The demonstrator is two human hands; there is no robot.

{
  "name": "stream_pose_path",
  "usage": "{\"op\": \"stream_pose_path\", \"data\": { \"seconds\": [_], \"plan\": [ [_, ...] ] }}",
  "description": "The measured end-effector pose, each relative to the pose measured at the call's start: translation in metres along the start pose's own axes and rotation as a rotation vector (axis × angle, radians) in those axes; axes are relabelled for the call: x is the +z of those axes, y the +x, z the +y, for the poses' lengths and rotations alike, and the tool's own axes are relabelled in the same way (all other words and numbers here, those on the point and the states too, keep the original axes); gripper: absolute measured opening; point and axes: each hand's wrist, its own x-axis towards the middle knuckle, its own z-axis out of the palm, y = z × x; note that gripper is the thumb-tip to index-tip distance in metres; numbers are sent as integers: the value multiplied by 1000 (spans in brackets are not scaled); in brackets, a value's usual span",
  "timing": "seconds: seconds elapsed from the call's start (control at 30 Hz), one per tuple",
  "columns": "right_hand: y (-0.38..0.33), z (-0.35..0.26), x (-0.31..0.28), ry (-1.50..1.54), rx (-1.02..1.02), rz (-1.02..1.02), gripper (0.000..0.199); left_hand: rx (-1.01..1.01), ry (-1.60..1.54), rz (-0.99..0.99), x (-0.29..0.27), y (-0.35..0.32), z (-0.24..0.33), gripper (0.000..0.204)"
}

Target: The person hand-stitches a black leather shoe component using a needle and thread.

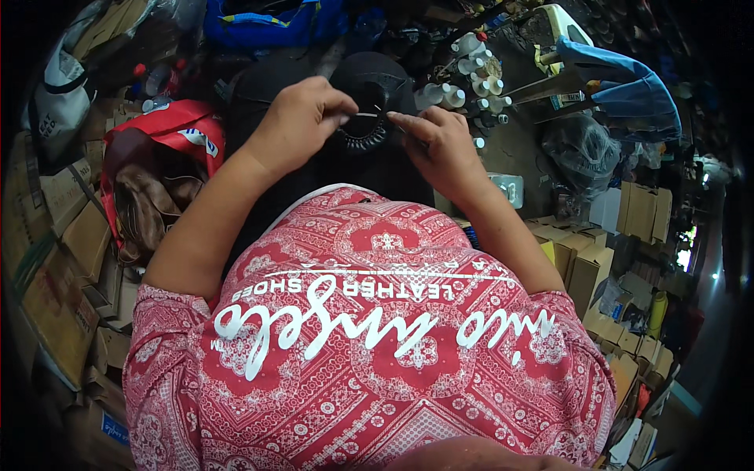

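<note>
A black item with a curved, ribbed edge [366,143] rests over my dark-clothed lap, between my two hands. A short white strand [366,115], thread-like, crosses its opening. My left hand [306,118] comes in from the left, its thumb and forefinger pinched together at the strand's left end. On the other side, my right hand [440,141] is closed, its forefinger pointing in toward the item's right edge. What sits between the right fingertips is too small and dark to make out. The item's lower part blends into the dark clothing.
A red bag [206,118] holding brown material stands at my left. Several capped bottles [479,74] cluster beyond my right hand, near a light-blue cloth [628,86]. A blue bag [275,23] lies ahead. Cardboard boxes [585,267] line the right; more cardboard [59,306] leans at left.
</note>
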Motion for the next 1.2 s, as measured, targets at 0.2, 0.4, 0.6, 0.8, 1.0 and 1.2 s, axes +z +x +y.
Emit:
{"op": "stream_pose_path", "data": {
  "seconds": [0.2, 0.4, 0.6, 0.8, 1.0, 1.2],
  "plan": [
    [3, -1, -6, 290, 244, -127, 34, 138, 295, 113, 7, 0, -8, 16],
    [13, 27, -4, 529, 255, -180, 35, 71, 0, 53, 8, 14, -20, 22],
    [21, 33, -4, 487, 214, -213, 33, 71, -2, 14, 10, 15, -23, 22],
    [24, 30, -9, 486, 232, -244, 35, 61, 18, -7, 10, 16, -23, 22],
    [23, 32, -9, 492, 233, -242, 33, 100, 45, -13, 10, 18, -21, 21],
    [24, 33, -9, 507, 237, -248, 31, 117, 34, -30, 11, 20, -23, 21]
  ]
}}
